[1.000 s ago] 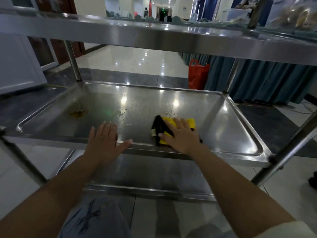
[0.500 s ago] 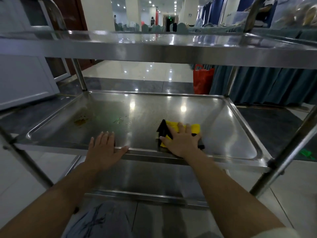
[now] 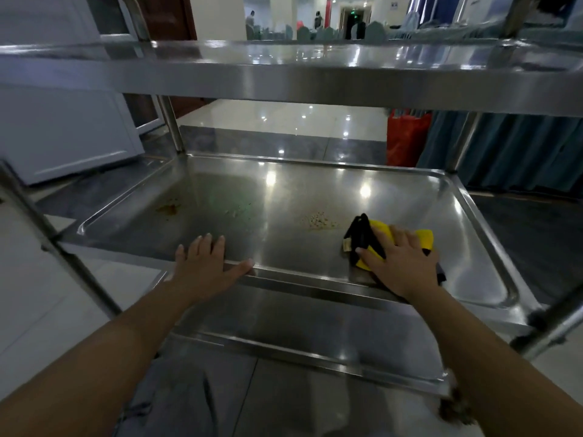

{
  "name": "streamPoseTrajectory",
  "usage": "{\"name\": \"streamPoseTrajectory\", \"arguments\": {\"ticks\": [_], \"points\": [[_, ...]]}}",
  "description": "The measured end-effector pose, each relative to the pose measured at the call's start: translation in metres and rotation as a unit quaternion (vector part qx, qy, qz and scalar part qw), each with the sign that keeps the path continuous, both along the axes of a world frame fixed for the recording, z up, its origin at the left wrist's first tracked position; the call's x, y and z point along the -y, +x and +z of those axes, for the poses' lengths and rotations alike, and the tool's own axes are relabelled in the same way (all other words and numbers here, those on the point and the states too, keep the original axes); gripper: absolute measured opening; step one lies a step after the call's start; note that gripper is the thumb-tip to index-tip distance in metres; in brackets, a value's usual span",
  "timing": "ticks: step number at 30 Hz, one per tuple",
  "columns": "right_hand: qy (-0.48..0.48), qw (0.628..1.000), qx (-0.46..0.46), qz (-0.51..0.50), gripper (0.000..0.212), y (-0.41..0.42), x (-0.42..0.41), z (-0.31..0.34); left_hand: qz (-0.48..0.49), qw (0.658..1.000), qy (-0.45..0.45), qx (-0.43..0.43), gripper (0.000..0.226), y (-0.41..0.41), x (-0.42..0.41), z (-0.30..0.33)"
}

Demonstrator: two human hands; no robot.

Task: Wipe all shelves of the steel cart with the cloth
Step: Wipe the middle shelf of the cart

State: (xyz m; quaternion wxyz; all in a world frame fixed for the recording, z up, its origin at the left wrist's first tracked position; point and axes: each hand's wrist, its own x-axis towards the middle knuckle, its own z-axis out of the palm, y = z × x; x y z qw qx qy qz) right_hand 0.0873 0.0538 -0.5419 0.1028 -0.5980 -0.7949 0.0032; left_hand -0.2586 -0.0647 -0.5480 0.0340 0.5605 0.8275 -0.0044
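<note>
The steel cart fills the view with a top shelf (image 3: pixel 284 77), a middle shelf (image 3: pixel 284 197) and a bottom shelf (image 3: pixel 299 329). My right hand (image 3: pixel 400 266) presses flat on a yellow and black cloth (image 3: pixel 366 236) at the front right of the middle shelf. My left hand (image 3: pixel 205 269) rests open on that shelf's front rim, fingers spread, holding nothing. A brown stain (image 3: pixel 168 209) lies at the shelf's left and pale crumbs (image 3: pixel 318 220) sit just left of the cloth.
A red bag (image 3: pixel 407 137) and teal curtains (image 3: pixel 517 152) stand behind the cart at right. A white door panel (image 3: pixel 63 127) is at left. Cart posts (image 3: pixel 60 250) rise at the corners. Glossy floor stretches beyond, with people far off.
My right hand has slid the cloth to the right along the front of the middle shelf, uncovering the crumbs. My left hand stays on the rim. The camera has tilted up slightly.
</note>
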Motion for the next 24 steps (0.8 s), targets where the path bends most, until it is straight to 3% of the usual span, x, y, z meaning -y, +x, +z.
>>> {"name": "streamPoseTrajectory", "arguments": {"ticks": [8, 13, 16, 20, 24], "points": [[-0.009, 1.000, 0.014, -0.005, 0.081, 0.055, -0.008, 0.004, -0.033, 0.999, 0.029, -0.003, 0.128, 0.055, -0.002, -0.008], [-0.014, 0.997, 0.015, -0.072, 0.087, 0.063, 0.004, 0.003, -0.065, 0.997, 0.039, -0.014, 0.130, 0.075, 0.002, -0.013], [0.008, 0.998, 0.018, -0.068, 0.090, 0.023, 0.017, -0.001, -0.076, 0.996, 0.048, -0.025, 0.129, 0.075, 0.003, -0.012], [-0.009, 1.000, 0.010, 0.021, 0.074, -0.066, 0.024, -0.006, -0.117, 0.990, 0.068, -0.028, 0.120, 0.064, 0.007, -0.010], [-0.027, 0.995, 0.015, 0.090, 0.074, -0.115, 0.031, -0.003, -0.132, 0.987, 0.092, 0.000, 0.107, 0.055, 0.012, -0.006]]}}
